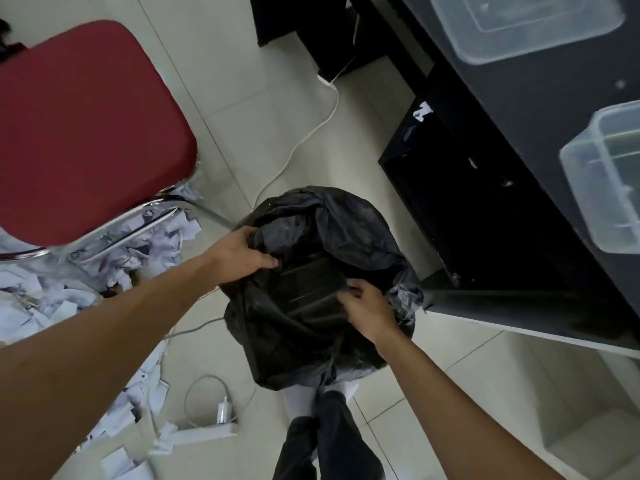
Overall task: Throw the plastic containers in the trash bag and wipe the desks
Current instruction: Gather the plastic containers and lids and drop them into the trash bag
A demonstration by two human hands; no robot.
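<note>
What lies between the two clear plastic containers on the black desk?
Only bare black desk top with one small pale speck, seen in the head view.

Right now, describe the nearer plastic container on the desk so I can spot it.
Find the black desk on the right. A clear plastic container sits at its near end. Unlike the other container farther along, it is closest to the trash bag.
</note>
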